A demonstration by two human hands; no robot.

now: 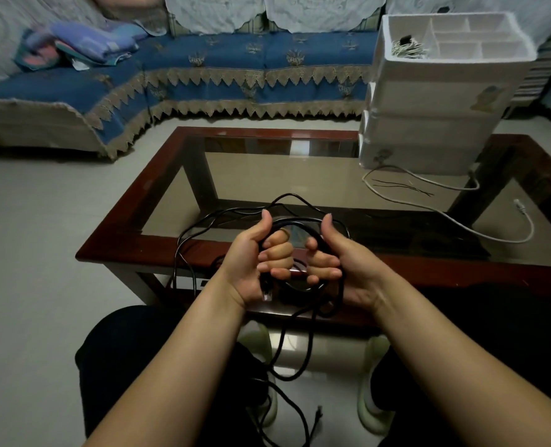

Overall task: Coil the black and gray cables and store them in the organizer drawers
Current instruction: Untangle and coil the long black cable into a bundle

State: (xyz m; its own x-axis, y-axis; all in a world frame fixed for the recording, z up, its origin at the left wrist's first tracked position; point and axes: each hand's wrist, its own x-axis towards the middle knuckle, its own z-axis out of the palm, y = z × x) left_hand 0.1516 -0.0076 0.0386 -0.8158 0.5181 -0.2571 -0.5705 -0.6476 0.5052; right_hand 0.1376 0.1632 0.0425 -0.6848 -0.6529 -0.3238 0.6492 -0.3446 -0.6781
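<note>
Loose black cable (pixel 295 321) trails from the floor between the person's knees up into a coil held upright. The left hand (pixel 257 259) and right hand (pixel 335 258) both clench it, thumbs raised. Beyond, a pale gray cable (pixel 455 217) snakes across the glass-topped wooden table (pixel 132 243), beside a white plastic drawer organizer (pixel 435 101).

The bench (pixel 158 246) is a glass-topped coffee table with a dark red wooden frame. At its far right corner stands a white organizer (pixel 429 124) of stacked drawers. A gray cable (pixel 455 221) trails loose over the glass beside it, near thin black ties (pixel 403 186). Loops of black cable (pixel 203 224) rest along the near edge.
</note>
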